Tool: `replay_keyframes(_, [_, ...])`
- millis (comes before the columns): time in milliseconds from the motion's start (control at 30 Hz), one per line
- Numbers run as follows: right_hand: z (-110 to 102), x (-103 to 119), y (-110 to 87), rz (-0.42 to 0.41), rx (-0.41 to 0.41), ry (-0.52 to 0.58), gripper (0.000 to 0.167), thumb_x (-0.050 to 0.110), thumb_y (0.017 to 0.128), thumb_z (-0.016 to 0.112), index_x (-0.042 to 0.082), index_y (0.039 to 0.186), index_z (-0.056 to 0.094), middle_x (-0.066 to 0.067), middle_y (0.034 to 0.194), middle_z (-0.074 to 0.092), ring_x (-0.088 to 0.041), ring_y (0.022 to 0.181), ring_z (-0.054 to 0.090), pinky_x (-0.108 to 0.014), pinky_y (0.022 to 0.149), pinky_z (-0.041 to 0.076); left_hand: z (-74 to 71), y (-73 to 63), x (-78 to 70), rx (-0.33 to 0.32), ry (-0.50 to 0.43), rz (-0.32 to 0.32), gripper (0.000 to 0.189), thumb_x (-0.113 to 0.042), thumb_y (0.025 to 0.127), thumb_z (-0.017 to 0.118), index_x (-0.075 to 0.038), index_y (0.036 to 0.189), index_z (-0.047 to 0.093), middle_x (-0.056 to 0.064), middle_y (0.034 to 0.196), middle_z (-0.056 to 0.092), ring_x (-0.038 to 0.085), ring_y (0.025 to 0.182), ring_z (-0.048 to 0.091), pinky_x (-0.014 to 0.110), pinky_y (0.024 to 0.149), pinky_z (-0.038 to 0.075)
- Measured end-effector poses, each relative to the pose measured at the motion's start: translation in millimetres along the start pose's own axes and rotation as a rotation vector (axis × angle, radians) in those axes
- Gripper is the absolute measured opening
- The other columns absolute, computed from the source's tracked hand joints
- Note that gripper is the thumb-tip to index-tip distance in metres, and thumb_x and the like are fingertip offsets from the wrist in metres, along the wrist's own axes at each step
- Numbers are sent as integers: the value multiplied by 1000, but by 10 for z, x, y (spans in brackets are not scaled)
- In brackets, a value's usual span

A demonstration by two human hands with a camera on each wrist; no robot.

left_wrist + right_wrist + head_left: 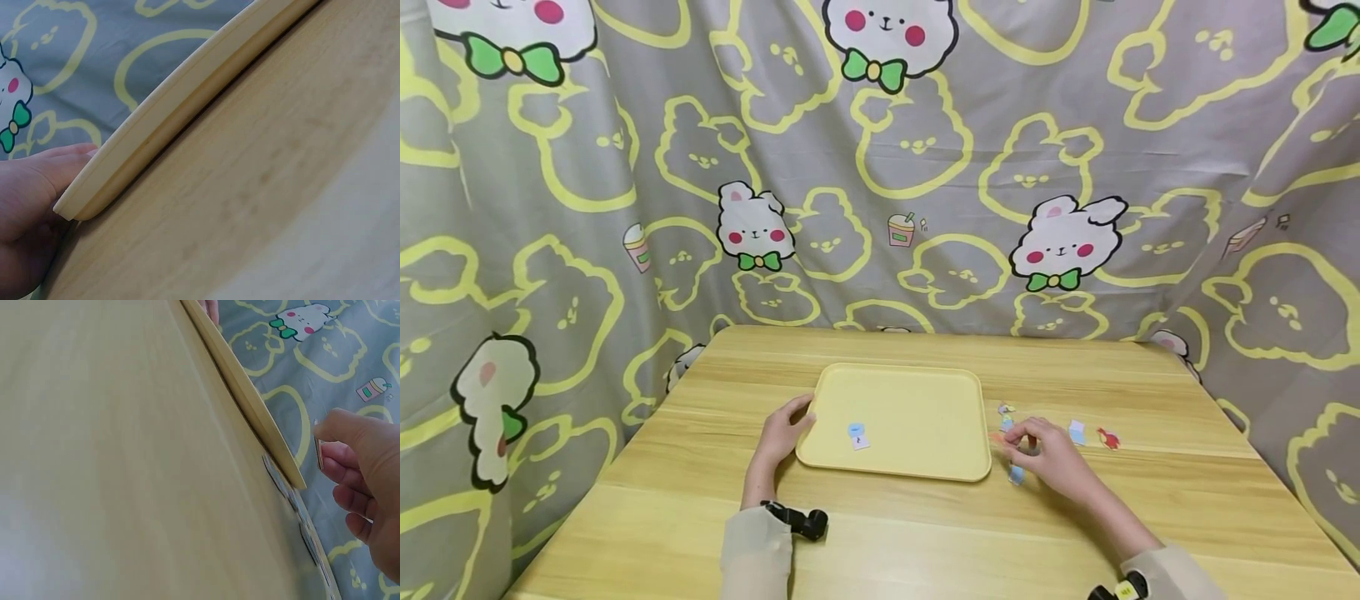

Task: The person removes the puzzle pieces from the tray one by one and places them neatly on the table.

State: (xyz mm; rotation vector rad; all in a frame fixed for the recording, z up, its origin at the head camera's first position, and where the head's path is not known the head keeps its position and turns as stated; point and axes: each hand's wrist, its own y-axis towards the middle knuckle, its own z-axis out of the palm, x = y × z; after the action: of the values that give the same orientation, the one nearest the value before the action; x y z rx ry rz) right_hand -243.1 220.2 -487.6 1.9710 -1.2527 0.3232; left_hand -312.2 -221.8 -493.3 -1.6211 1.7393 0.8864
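A pale yellow tray lies on the wooden table. My left hand holds its left edge, the thumb over the rim in the left wrist view, the other fingers partly hidden. Just off the tray's right edge, my right hand pinches a thin orange cutout piece between thumb and forefinger. The right wrist view shows that piece edge-on, above the table. On the tray's left part lies a blue and white cutout. Under and beside my right hand are other blue cutouts.
Right of my right hand lie a lilac and blue cutout and a red bird-like cutout. A small multicoloured cutout lies beside the tray's right rim. A patterned grey curtain hangs behind and around the table.
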Motion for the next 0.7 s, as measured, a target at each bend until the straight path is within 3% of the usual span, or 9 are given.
replay_keyframes(67, [-33, -25, -33, 2, -11, -23, 15, 9, 78, 80, 17, 85, 70, 11, 81, 63, -12, 73, 55, -18, 60, 44, 2, 2, 1, -2, 5, 4, 48, -19, 98, 59, -10, 144, 50, 18, 150, 46, 41, 143, 36, 56, 120, 29])
replay_keyframes(167, [-88, -55, -73, 8, -22, -40, 17, 9, 77, 81, 19, 82, 68, 5, 85, 67, -31, 94, 68, -19, 62, 43, -1, 2, -1, -3, 13, 7, 47, -19, 99, 59, -10, 144, 50, 18, 150, 47, 41, 143, 36, 55, 120, 29])
replay_keyframes(267, [-147, -73, -115, 16, -31, -44, 18, 8, 76, 81, 18, 79, 67, -2, 90, 71, -44, 110, 65, -18, 61, 43, -5, 0, -8, -2, 14, 9, 47, -19, 99, 58, -9, 144, 50, 18, 150, 47, 41, 143, 36, 56, 120, 29])
replay_keyframes(367, [-211, -90, -162, 37, -38, -59, 17, 8, 76, 81, 17, 78, 66, -4, 89, 72, -24, 88, 68, -18, 57, 40, -6, 5, -7, 3, 14, 14, 48, -19, 99, 58, -9, 145, 49, 19, 150, 46, 42, 143, 36, 56, 120, 29])
replay_keyframes(467, [-271, -113, -211, 58, -52, -105, 16, 10, 76, 82, 16, 79, 67, 3, 81, 67, -4, 67, 48, -18, 55, 37, -6, 10, -4, 7, 6, 10, 48, -19, 99, 58, -9, 145, 48, 18, 151, 45, 41, 143, 35, 55, 121, 29])
replay_keyframes(533, [-309, -134, -239, 68, -62, -135, 14, 11, 77, 82, 16, 80, 69, 7, 77, 64, 0, 63, 40, -18, 55, 36, -5, 9, 0, 8, 9, 14, 48, -19, 99, 58, -9, 145, 48, 18, 151, 46, 41, 143, 36, 55, 121, 29])
replay_keyframes(700, [-390, -200, -309, 78, -70, -161, 12, 9, 77, 81, 12, 84, 71, 6, 79, 66, 1, 62, 39, -18, 52, 34, -3, 8, 4, 11, 14, 16, 47, -19, 99, 58, -9, 145, 49, 18, 151, 46, 41, 143, 35, 56, 120, 29])
